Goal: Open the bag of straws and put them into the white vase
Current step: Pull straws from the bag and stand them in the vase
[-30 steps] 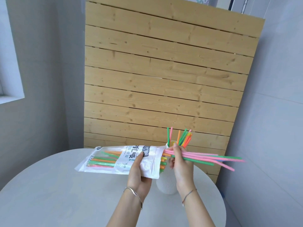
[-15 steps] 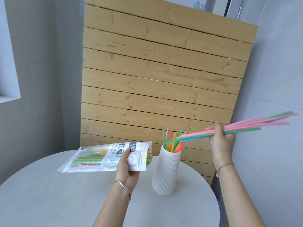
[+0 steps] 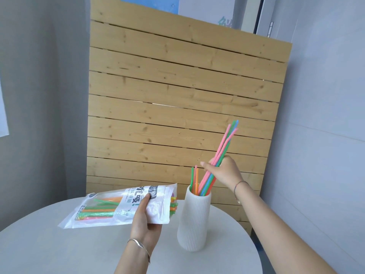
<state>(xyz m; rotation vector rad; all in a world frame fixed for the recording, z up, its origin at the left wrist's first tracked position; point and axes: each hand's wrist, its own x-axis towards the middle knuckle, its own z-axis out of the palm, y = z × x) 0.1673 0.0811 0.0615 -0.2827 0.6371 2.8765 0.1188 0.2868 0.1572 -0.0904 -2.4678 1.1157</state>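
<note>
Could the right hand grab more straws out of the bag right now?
Probably not yet. The right hand grips a bunch of straws with their lower ends in the white vase. Once it lets go, the bag mouth looks open right beside the vase.

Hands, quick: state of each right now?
Left hand: holds the straw bag.
Right hand: grips a bunch of straws, lower ends in the white vase.

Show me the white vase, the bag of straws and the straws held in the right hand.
white vase (image 3: 194,220), head view, middle of the ribbed wall.
bag of straws (image 3: 98,209), head view, clear part left of the label.
held straws (image 3: 224,145), head view, shafts above the right hand (image 3: 225,173).
</note>
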